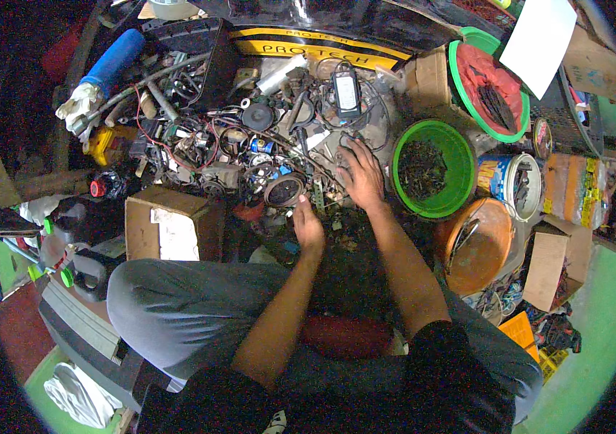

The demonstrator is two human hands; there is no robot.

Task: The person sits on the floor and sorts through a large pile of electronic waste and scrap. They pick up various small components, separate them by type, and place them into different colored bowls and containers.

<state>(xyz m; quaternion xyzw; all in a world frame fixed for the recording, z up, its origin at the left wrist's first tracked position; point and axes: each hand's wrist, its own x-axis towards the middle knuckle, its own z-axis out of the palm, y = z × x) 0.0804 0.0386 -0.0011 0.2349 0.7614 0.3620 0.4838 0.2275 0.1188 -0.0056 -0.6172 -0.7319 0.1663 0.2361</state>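
Note:
A heap of mixed metal parts, wires and scrap (221, 157) lies before me. My left hand (308, 225) is at its near edge, fingertips beside the rim of a round ring-shaped part (285, 190); whether it grips the rim cannot be told. Palm down, my right hand (363, 176) rests over small loose pieces with its fingers spread. Beyond that hand lies a black power adapter (347, 92) with a white label and a cable. Farther left in the heap are a round black cap (258, 116) and a blue can-like piece (261, 145).
Right of my hand stands a green basin (465, 200) holding dark scrap. Near it are an orange lid (479, 247), a white bucket (525, 187) and a red-lined green tub (525, 122). A cardboard box (164, 203) sits left, below a black tool case (218, 65).

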